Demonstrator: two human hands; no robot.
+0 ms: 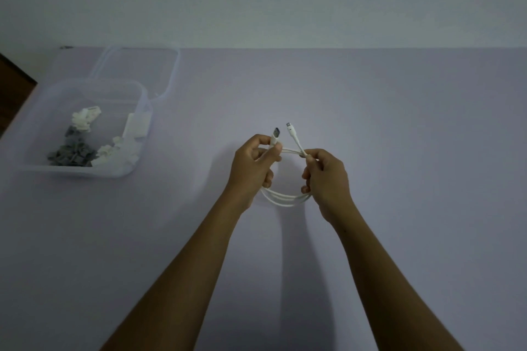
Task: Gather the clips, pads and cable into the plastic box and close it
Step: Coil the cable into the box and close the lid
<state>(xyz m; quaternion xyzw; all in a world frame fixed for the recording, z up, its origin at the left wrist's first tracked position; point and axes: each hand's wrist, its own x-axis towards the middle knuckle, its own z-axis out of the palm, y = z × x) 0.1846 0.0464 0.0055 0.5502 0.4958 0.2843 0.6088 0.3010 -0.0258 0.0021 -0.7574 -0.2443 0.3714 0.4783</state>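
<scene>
Counter point(370, 122) carries an open plastic box point(37, 122), clips point(72, 155) and pads point(136, 125) inside, lid point(171, 71) behind. Both hands, left hand point(252, 168) and right hand point(328, 179), fingers pinched shut, hold the coiled cable point(285, 198) aloft, well apart from it. Loosened, the loops could spring open. The box's contents blur together.

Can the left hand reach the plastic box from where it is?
Probably yes. The plastic box sits open to the left of the left hand, with only bare table between them. But that hand is busy, holding the coiled white cable together with the right hand.
</scene>
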